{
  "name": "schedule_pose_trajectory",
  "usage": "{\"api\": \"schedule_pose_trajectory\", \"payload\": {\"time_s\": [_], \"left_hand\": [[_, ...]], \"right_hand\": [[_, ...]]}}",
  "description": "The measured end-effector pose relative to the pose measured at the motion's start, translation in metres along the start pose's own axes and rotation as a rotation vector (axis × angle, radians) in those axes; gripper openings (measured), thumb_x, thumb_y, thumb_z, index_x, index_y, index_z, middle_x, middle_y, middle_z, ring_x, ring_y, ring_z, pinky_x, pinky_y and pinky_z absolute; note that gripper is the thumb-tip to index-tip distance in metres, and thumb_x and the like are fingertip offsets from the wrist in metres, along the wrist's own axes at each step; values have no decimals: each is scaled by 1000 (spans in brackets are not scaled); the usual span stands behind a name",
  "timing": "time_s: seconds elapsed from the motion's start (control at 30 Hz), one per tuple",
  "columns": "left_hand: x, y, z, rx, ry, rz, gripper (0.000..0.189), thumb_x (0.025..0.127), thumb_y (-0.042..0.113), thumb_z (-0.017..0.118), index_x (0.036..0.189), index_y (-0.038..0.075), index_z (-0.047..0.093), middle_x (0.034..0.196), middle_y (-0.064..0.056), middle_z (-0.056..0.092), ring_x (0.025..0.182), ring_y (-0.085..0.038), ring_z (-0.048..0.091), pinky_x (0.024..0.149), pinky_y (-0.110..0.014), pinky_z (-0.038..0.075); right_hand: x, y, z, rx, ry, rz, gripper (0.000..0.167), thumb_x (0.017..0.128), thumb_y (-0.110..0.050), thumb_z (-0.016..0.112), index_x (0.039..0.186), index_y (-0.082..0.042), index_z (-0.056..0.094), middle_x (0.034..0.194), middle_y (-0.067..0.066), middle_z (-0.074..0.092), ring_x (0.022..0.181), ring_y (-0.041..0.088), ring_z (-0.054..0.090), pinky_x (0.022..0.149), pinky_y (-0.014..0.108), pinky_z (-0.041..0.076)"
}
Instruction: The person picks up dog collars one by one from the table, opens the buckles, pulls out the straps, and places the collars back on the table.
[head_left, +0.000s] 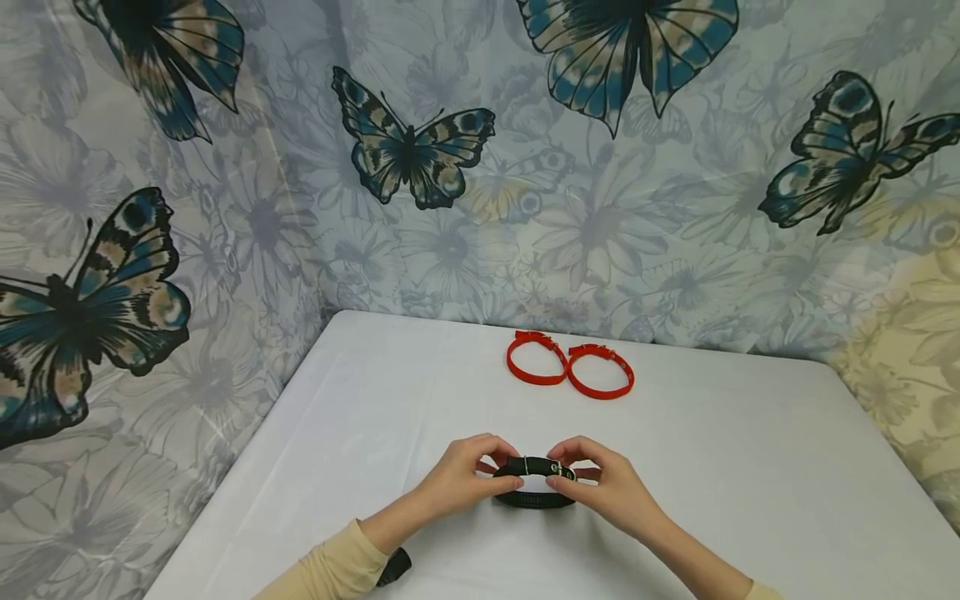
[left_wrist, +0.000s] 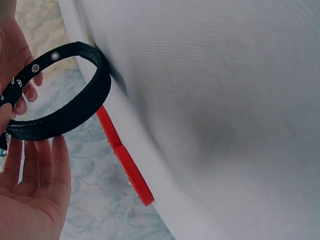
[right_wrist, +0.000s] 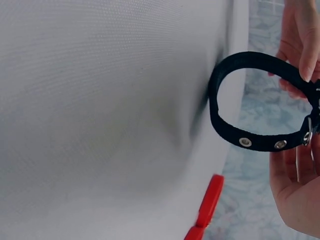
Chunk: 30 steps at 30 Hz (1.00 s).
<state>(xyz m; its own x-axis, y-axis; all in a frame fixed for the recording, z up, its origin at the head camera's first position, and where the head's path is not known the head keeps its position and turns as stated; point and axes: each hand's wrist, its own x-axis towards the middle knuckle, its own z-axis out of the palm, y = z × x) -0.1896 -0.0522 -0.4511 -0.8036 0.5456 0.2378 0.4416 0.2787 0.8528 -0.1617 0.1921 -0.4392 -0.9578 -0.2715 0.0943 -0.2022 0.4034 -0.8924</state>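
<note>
Both hands hold a black buckled collar, a fabric band closed into a loop, near the front middle of the table. My left hand pinches its left side between thumb and fingers. On the right, my right hand grips the band beside the metal buckle. Metal-rimmed holes line part of the black collar in the right wrist view. The left wrist view shows the loop standing with its lower edge at the white cloth, the left fingers against its outer side.
Two red collars, both buckled into loops, lie side by side toward the back of the white table. A black object lies partly hidden under the left forearm. Butterfly-printed fabric hangs behind and to the sides.
</note>
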Motion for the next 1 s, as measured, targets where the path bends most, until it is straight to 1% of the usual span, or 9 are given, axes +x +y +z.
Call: {"api": "schedule_pose_trajectory", "payload": {"time_s": [0.17,0.3,0.43,0.53,0.63,0.77,1.0], "left_hand": [[0,0,1,-1,-1,4,21,85,20,77,104,17,69,95,9,64,87,-3,60,77,-23,54],[0,0,1,23,1,22,22,85,22,77,105,17,69,96,9,64,88,-2,59,77,-22,54],[2,3,0,41,-6,53,26,85,24,77,108,17,68,100,9,65,89,-3,59,79,-23,53],[3,5,1,41,-10,83,30,85,25,78,111,14,67,104,7,65,91,-4,59,79,-23,53],[3,7,3,58,-8,107,31,85,27,77,112,14,67,105,7,66,92,-3,58,78,-21,53],[3,10,6,98,5,124,24,87,30,75,108,19,68,101,10,66,92,-1,58,77,-19,52],[5,11,6,123,22,132,17,89,26,74,104,19,69,94,10,66,88,-1,59,74,-18,52]], "right_hand": [[0,0,1,10,-1,-21,25,83,-27,79,103,-18,66,96,-4,66,93,15,61,84,28,53],[-1,0,1,4,-9,-41,24,84,-28,78,103,-19,66,96,-5,66,92,15,60,83,29,54],[0,0,1,-3,-17,-49,23,85,-29,77,103,-19,66,96,-5,66,91,15,60,83,29,54],[-1,0,1,-2,-18,-37,23,85,-28,77,103,-19,66,97,-5,66,92,15,61,83,29,54],[-3,1,2,0,-22,-19,23,85,-28,77,103,-19,66,97,-4,66,93,15,60,83,29,53],[-4,2,3,0,-26,-11,23,85,-28,77,103,-18,66,97,-5,65,94,14,60,83,28,53],[-3,1,1,-13,-27,-24,23,85,-28,77,103,-18,66,96,-6,65,93,13,60,82,28,53]]}}
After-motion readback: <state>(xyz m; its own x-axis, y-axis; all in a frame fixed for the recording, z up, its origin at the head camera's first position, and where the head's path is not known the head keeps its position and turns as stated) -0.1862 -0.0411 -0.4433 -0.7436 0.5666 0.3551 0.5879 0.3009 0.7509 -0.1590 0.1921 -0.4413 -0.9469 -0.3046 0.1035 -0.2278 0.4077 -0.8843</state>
